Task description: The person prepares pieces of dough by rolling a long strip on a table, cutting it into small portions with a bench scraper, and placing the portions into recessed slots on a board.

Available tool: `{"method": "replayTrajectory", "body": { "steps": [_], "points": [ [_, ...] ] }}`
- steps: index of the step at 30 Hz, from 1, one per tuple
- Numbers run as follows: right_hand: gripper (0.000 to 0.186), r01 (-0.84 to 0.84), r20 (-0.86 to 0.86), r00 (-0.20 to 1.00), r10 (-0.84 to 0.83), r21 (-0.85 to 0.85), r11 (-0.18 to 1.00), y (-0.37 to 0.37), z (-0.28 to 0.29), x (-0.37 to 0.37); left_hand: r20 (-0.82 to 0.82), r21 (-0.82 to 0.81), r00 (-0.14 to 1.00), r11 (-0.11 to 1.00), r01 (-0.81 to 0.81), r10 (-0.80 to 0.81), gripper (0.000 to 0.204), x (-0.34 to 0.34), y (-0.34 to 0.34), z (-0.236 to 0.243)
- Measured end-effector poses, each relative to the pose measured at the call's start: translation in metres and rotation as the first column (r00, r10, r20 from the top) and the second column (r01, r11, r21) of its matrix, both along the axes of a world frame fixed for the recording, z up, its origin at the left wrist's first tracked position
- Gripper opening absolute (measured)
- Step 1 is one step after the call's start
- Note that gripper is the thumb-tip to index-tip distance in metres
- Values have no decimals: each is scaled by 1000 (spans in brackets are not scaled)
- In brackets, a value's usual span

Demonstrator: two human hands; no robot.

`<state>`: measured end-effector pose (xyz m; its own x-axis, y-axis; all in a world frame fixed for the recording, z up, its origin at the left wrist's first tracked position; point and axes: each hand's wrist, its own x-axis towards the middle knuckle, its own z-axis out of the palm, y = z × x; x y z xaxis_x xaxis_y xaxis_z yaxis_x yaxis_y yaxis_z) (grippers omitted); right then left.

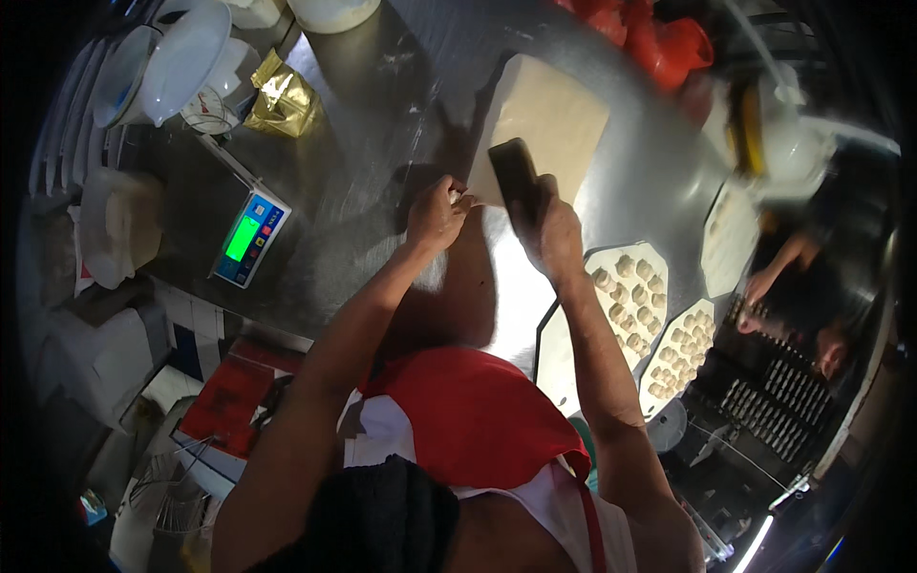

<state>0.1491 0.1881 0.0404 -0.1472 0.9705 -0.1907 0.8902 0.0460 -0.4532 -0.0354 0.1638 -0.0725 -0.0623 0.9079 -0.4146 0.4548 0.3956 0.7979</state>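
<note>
A thick, pale slab of dough (554, 110) lies on the steel worktop in front of me. My right hand (551, 234) is closed around a cleaver (514, 170), whose dark, broad blade extends over the slab's near part. Whether its edge touches the dough cannot be made out. Just left of the slab's near corner is my left hand (437, 218), its fingers curled together. Something small and pale shows at these fingertips, too small to name.
Trays (621, 329) of small dough pieces stand by my right forearm. A digital scale (250, 239) with a green display, a gold packet (284, 98) and white bowls (186, 62) are on the left. Red plastic (669, 48) lies far right. Another person's arm (783, 267) shows at right.
</note>
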Motion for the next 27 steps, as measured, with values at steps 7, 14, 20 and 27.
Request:
{"method": "replayTrajectory", "body": {
  "steps": [7,14,20,27],
  "points": [
    [22,-117,-94,986,134,172,978,-2,-68,-43,62,162,995,983,-89,80,24,-14,-6,-5],
    [46,-142,-145,982,118,-171,975,-132,-89,20,357,391,924,877,-279,135,24,-39,-29,-13],
    [56,58,-134,988,-80,-161,985,-156,-53,2,379,21,897,967,-255,228,58,-60,-53,-2],
    [52,190,-560,754,-343,-313,930,-171,-8,25,342,275,860,916,294,-379,37,3,-125,47]
  ]
}}
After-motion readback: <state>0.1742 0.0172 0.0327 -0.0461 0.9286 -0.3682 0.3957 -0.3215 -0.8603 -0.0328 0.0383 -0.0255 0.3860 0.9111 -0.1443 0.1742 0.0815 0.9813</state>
